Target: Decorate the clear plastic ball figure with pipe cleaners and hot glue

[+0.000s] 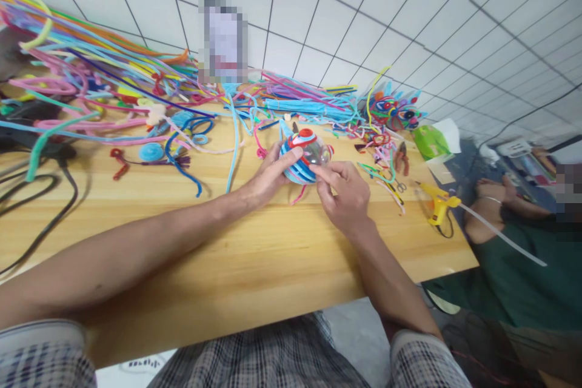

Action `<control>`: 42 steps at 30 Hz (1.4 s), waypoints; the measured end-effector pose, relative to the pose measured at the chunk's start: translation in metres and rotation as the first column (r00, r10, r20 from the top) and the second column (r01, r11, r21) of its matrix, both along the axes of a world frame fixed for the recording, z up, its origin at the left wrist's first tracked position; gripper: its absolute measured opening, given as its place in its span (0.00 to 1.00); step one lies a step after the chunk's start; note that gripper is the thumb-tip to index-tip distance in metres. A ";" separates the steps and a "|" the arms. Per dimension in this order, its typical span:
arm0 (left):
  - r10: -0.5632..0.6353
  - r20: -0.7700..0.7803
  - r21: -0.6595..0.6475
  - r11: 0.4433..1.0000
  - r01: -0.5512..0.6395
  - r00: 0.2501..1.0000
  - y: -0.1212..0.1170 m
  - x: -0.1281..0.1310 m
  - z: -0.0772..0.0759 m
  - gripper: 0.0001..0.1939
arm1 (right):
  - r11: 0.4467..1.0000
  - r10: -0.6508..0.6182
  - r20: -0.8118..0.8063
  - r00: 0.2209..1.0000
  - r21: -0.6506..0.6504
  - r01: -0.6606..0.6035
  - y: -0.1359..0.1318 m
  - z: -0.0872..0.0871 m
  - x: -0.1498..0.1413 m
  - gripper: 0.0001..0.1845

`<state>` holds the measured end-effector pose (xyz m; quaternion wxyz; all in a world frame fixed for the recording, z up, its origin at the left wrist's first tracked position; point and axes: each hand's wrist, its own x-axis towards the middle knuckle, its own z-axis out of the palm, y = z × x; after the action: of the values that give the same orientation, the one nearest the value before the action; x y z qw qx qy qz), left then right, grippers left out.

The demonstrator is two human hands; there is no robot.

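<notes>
Over the middle of the table I hold a clear plastic ball partly wrapped in blue, white and red fuzzy pipe cleaners. A red-centred coil sits on its top, and a light blue point sticks up at its left. My left hand is closed round the ball's left side, with the thumb across the wrapped front. On the right, my right hand is curled, its index finger and thumb at the ball's lower front edge. Whether a pipe cleaner end lies between those fingertips cannot be made out. A pink strand hangs below the ball.
Pipe cleaners in many colours line the wall. A finished-looking pipe-cleaner figure stands at the back right. Pliers, scissors and a yellow glue gun lie to the right. Another person's arm is beyond. Black cable at left.
</notes>
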<state>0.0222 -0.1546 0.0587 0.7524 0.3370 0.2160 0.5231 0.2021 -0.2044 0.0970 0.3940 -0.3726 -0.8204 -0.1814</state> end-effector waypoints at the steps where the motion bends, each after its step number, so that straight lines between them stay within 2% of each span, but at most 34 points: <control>1: 0.000 -0.004 0.000 1.000 0.000 1.000 0.000 0.000 0.000 0.33 | 1.000 -0.003 0.009 1.000 -0.001 0.003 0.000 0.000 0.001 0.19; 8: 0.003 0.003 -0.013 1.000 -0.003 1.000 -0.001 0.000 -0.002 0.34 | 0.997 -0.012 0.030 0.999 -0.072 0.014 -0.001 -0.002 0.005 0.22; 13: -0.012 0.008 -0.014 1.000 0.012 1.000 -0.002 -0.001 -0.002 0.34 | 0.997 -0.040 0.059 0.997 -0.061 0.044 -0.001 -0.003 0.005 0.22; 18: -0.023 0.002 -0.011 1.000 0.023 1.000 -0.002 -0.002 -0.003 0.32 | 0.999 -0.019 0.035 0.999 -0.038 0.020 0.000 -0.004 0.002 0.18; 22: 0.017 0.001 -0.034 0.999 -0.017 1.000 0.000 -0.001 -0.004 0.32 | 0.999 0.002 -0.003 1.000 -0.050 -0.002 0.004 -0.013 -0.005 0.23; 26: 0.007 0.022 -0.015 1.000 -0.006 1.000 -0.001 -0.001 -0.003 0.33 | 0.996 -0.014 -0.019 1.000 -0.085 0.012 0.006 -0.025 -0.009 0.26; 31: -0.012 -0.027 -0.039 0.999 0.011 1.000 -0.003 -0.004 -0.001 0.33 | 0.998 -0.038 -0.011 0.999 -0.054 0.038 0.008 -0.032 -0.010 0.25; 35: 0.015 -0.024 -0.030 0.999 -0.016 1.000 -0.004 -0.004 0.000 0.34 | 0.999 0.011 -0.014 1.000 -0.045 -0.012 0.011 -0.037 -0.011 0.26; 42: 0.014 0.007 -0.003 1.000 -0.014 1.000 -0.007 -0.002 0.000 0.37 | 0.999 0.022 -0.111 0.994 0.043 -0.018 0.015 -0.042 -0.017 0.28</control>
<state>0.0204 -0.1617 0.0584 0.7498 0.3327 0.2165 0.5295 0.1851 -0.1899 0.0551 0.4487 -0.3656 -0.7968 -0.1734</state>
